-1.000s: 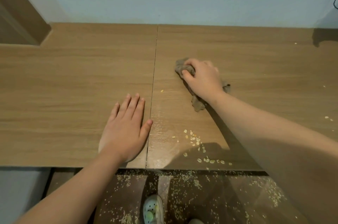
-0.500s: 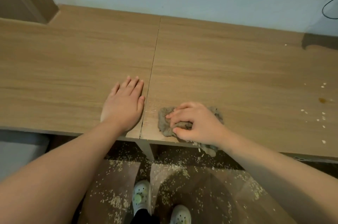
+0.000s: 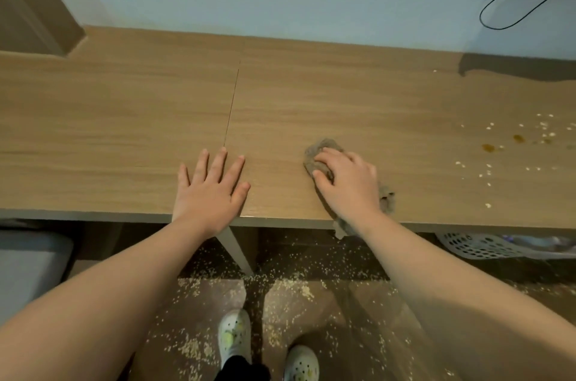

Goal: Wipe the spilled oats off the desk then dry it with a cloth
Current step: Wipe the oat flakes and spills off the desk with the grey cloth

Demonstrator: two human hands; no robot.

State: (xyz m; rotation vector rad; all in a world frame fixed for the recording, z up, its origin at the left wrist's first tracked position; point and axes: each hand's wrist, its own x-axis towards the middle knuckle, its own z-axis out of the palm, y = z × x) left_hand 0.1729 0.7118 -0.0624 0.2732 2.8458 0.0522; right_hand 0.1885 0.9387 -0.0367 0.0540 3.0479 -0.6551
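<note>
The curled fingers (image 3: 328, 156) and thumb of the right hand (image 3: 346, 184) bunch a crumpled grey-brown cloth (image 3: 322, 144) and press it flat onto the light wood-grain desk (image 3: 124, 119) near its front edge, a grip that suits sweeping strokes. One corner of the cloth hangs over that edge. The left hand (image 3: 212, 190) lies palm down with straight, slightly spread fingers (image 3: 219, 162) across the seam between the desk's two panels, probably bracing the body. Pale oat flakes (image 3: 486, 169) lie scattered well to the right of the cloth, beside small brown wet spots (image 3: 487, 147), so that patch seems unwiped. Many flakes cover the dark floor (image 3: 296, 287) below.
</note>
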